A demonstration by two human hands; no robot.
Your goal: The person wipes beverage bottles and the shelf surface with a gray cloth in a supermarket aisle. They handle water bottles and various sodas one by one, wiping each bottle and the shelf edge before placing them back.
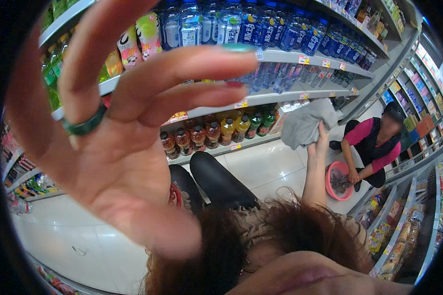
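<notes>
My left hand (133,143) is raised very close to the camera, blurred, palm towards it, fingers bent and apart, with nothing in them. A dark green ring (85,123) circles one finger. In my right hand (320,142), at the right, is a grey cloth (306,123), held up before the lower shelves. Below lie my bent legs in black trousers (221,180), with a partly hidden red thing (175,195) beside them.
Shelves (291,59) of bottled drinks (227,24) stand in front. A person (373,143) crouches at the right, both hands in a pink basin (328,184) holding water and a dark cloth. Snack shelves (395,236) stand lower right. Pale tiles (265,162) cover the floor.
</notes>
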